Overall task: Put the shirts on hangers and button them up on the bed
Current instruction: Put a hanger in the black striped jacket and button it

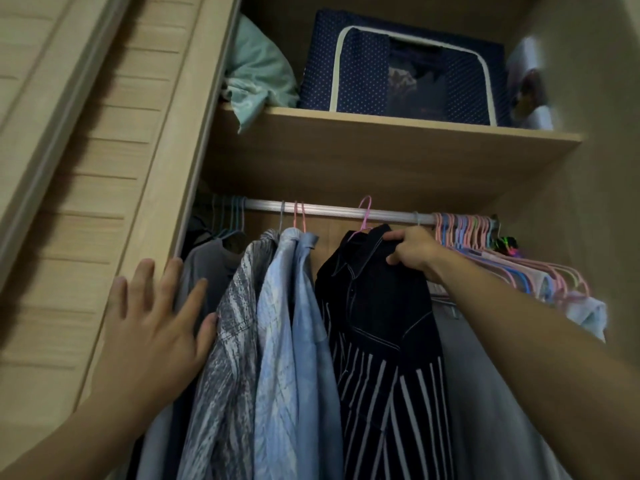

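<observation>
Dark striped shirt (384, 327) on pink hanger (364, 216), R hand (414, 252) fingers pinching its collar; L hand (156, 327) at 9 o'clock, fingers spread open, thumb touching grey shirt (228, 341).

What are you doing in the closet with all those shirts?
A person is at an open wardrobe. Their right hand grips the collar of a dark shirt with white stripes, which is on a pink hanger hooked over the rail. Their left hand is open, fingers spread, next to a grey patterned shirt and a light blue shirt hanging on the same rail.
</observation>
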